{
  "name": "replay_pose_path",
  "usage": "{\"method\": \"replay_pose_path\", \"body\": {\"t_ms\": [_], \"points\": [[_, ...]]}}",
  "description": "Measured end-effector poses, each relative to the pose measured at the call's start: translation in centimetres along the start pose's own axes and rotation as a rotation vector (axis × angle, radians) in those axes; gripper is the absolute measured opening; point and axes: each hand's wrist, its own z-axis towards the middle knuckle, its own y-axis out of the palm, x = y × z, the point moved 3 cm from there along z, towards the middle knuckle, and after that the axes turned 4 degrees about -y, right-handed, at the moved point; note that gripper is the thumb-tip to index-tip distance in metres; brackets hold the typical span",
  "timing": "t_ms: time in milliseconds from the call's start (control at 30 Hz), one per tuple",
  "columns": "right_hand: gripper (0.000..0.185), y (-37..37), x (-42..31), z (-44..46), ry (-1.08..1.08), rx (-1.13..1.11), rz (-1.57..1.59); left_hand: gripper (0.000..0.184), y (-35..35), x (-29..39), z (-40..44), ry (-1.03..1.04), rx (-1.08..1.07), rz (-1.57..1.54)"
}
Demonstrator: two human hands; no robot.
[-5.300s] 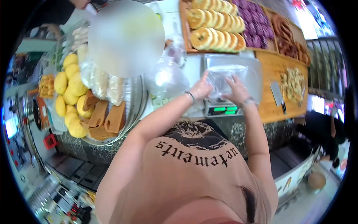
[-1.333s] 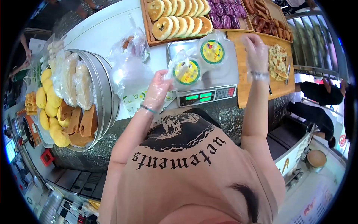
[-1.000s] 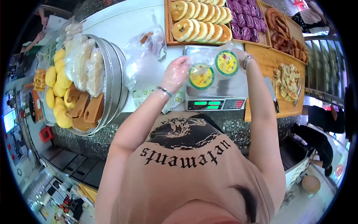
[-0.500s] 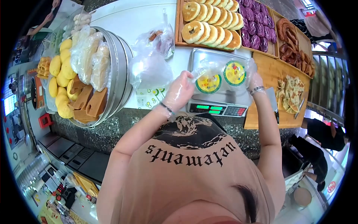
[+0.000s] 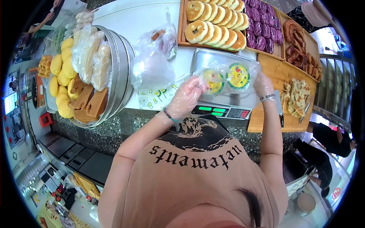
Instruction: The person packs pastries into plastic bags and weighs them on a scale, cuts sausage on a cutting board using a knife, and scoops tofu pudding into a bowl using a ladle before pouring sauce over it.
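Observation:
Two round tubs with yellow and green lids, the left one [image 5: 213, 81] and the right one [image 5: 238, 75], lie in a clear plastic bag [image 5: 224, 89] over the steel pan of a scale [image 5: 213, 57]. My left hand [image 5: 186, 95], in a clear glove, is closed on the bag's left end and overlaps the left lid's edge. At the bag's right end my gloved right hand [image 5: 263, 85] has its fingers closed, seemingly on the plastic. Green digits glow on the scale's front panel.
Left stands a round steamer [image 5: 123, 64] with yellow buns [image 5: 65, 72], brown cake and bagged rolls. Another filled bag [image 5: 154, 68] lies beside the scale. Trays of flatbreads [image 5: 195, 32] and purple buns [image 5: 262, 26] are behind. Right, a wooden board [image 5: 266, 123] bears a knife [image 5: 280, 108] and cut flatbread [image 5: 298, 95].
My right hand has come back from over the board to the bag's right end. My left hand has shifted onto the left lid's edge, and the plastic now covers both lids more.

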Motion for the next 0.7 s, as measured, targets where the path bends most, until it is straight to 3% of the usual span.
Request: {"method": "replay_pose_path", "body": {"t_ms": [33, 133, 200, 267, 333, 367, 433, 567, 633, 700], "points": [[0.014, -1.1, 0.2, -0.4, 0.000, 0.096, 0.046, 0.017, 0.4, 0.4, -0.1, -0.002, -0.035, -0.190], [0.013, -5.3, -1.0, -1.5, 0.002, 0.284, 0.151, 0.018, 0.7, 0.4, -0.5, -0.086, -0.166, -0.328], [0.014, -7.9, -1.5, -2.4, 0.045, 0.498, 0.341, 0.017, 0.6, 0.5, -0.5, -0.124, -0.190, -0.286], [0.016, -8.9, -2.3, -3.0, -0.007, 0.549, 0.399, 0.016, 0.7, 1.0, -0.4, -0.156, -0.213, -0.242], [0.015, -7.4, -2.6, -3.0, 0.041, 0.181, 1.087, 0.016, 0.7, 2.0, -0.3, -0.079, -0.061, -0.395], [0.015, -7.3, -3.2, -3.0, 0.038, 0.182, 1.089, 0.016, 0.7, 2.3, -0.1, -0.077, -0.060, -0.393], [0.018, -6.8, -4.2, -3.0, 0.082, 0.357, 1.823, 0.018, 0.3, 2.9, 0.4, -0.020, 0.069, -0.313], [0.020, -5.4, -3.4, -3.0, 0.081, 0.544, 1.966, 0.020, 0.2, 3.2, -0.1, -0.185, -0.023, -0.205], [0.017, -5.9, -3.9, -4.1, -0.014, 0.564, 1.276, 0.026, 0.7, 3.6, -0.6, -0.275, -0.181, -0.405], [0.017, -6.7, -4.3, -3.7, 0.026, 0.594, 1.383, 0.029, 1.2, 4.3, -0.3, -0.265, -0.178, -0.382]]}}
